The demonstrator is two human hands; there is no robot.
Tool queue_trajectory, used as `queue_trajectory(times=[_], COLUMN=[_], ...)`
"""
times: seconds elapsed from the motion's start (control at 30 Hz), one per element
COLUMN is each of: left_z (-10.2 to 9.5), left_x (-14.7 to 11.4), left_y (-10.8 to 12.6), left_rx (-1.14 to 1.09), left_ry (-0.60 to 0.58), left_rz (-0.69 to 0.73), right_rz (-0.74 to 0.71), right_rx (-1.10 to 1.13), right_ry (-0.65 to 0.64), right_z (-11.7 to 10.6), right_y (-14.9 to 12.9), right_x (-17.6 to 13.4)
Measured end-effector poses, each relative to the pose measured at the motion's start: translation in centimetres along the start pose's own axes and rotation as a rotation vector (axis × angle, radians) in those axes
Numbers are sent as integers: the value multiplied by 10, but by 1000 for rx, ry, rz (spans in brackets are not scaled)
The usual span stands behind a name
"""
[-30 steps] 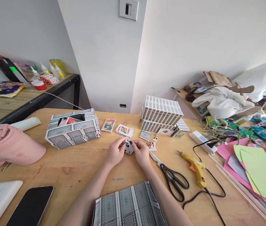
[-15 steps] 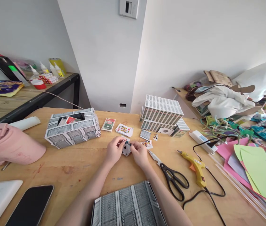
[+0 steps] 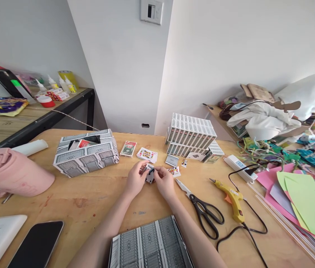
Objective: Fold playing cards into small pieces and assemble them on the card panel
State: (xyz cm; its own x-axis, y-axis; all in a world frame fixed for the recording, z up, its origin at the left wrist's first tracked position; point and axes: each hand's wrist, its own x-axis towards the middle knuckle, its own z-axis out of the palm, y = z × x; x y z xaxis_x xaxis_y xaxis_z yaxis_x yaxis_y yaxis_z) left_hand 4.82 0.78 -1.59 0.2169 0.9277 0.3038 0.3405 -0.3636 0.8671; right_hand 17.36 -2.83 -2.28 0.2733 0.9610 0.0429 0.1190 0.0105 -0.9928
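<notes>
My left hand (image 3: 136,178) and my right hand (image 3: 164,181) meet over the middle of the wooden table, fingers closed in a pinch. Between their fingertips is a playing card (image 3: 150,177) with black pips, partly hidden. A small dark strip shows at the fingertips; whether it is the card's back cannot be made out. Just beyond my left hand lies a pile of cards (image 3: 146,154), a king-like face on top. Beside my right fingers are a few face cards (image 3: 175,171). A box covered with grey card backs (image 3: 149,242) sits between my forearms.
Black-handled scissors (image 3: 202,208) and a yellow glue gun (image 3: 232,199) with its cord lie to the right. A card-covered box (image 3: 87,158) stands at the left, a stacked card-pack structure (image 3: 192,130) at the back. A phone (image 3: 36,245) lies front left.
The card between my fingers has turned, showing more of its white face at the top by my left fingertips. Both hands stay in nearly the same place.
</notes>
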Motion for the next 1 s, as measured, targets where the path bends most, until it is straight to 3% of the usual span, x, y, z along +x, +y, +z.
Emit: queue_trajectory(times=[0.17, 0.47, 0.67, 0.83, 1.0], left_z=[1, 1, -1, -1, -1], left_x=[-2, -5, -7, -6, -8], left_y=[-4, -2, 4, 8, 10], left_rx=[13, 149, 144, 172, 186], left_ry=[-34, -40, -14, 73, 34], left_rz=[37, 129, 140, 140, 163], right_rz=[-10, -40, -121, -236, -301], right_rx=[-10, 10, -107, -251, -318], right_ry=[88, 114, 157, 171, 223], right_z=[-2, -5, -5, -4, -7], right_y=[6, 5, 0, -3, -3], right_x=[2, 4, 1, -4, -5])
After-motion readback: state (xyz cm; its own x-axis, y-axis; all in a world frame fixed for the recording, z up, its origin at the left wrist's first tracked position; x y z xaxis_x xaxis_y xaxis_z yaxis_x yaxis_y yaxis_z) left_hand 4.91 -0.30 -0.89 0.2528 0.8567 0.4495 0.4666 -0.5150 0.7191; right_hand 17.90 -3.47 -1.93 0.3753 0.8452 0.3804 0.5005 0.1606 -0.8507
